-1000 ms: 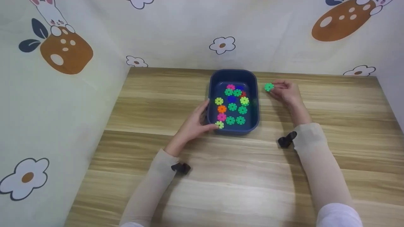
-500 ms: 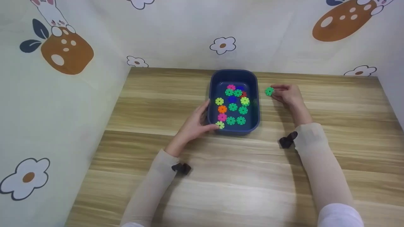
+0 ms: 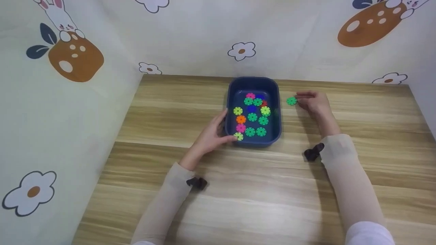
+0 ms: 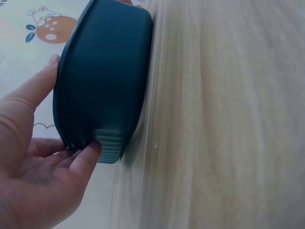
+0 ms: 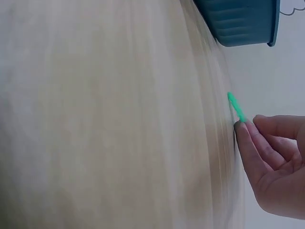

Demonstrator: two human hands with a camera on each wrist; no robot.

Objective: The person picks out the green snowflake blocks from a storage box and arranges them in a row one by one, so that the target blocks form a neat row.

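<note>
My left hand (image 3: pixel 210 136) grips the near left corner of a dark blue plastic bin (image 3: pixel 278 131), thumb on the near rim and fingers along the left side. The left wrist view shows that hand (image 4: pixel 45 157) against the bin wall (image 4: pixel 105 71). Inside lie several notched snowflake discs, among them an orange disc (image 3: pixel 241 119), a pink disc (image 3: pixel 240 128) and a green disc (image 3: pixel 261 131). Right of the bin, my right hand (image 3: pixel 316 103) pinches another green snowflake disc (image 3: pixel 291 100) by its edge. In the right wrist view this disc (image 5: pixel 235 105) stands tilted at the fingertips, low over the table.
The bin is near the back edge of a wood-grain table (image 3: pixel 245 190). A patterned cloth wall (image 3: pixel 190 37) rises behind and on both sides. Each sleeve cuff carries a small black camera (image 3: pixel 314 152).
My right hand has come slightly nearer with the green disc, which has turned flatter. The left hand keeps its grip on the bin. The head view has shifted a little.
</note>
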